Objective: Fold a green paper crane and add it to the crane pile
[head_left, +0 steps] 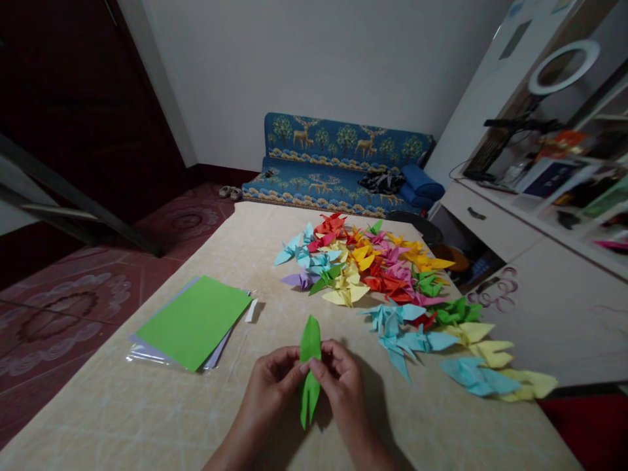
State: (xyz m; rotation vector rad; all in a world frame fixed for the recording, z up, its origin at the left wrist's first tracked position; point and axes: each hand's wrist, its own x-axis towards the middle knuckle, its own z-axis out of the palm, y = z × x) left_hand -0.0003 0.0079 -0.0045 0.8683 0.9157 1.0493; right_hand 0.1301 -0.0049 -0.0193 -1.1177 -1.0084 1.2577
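Observation:
A narrow, long green folded paper piece point(310, 366) is held upright over the beige table point(147, 405), pointed at both ends. My left hand point(271, 383) pinches its left side at the middle, fingers closed on it. My right hand point(341, 379) pinches the right side the same way. Both thumbs meet on the paper near its centre.
A stack of paper sheets with a green one on top point(193, 320) lies to the left. Several colourful folded paper cranes point(373, 268) are heaped at the far middle and trail to the right edge point(490, 373). A blue patterned sofa point(338, 167) and white cabinet point(540, 275) stand beyond.

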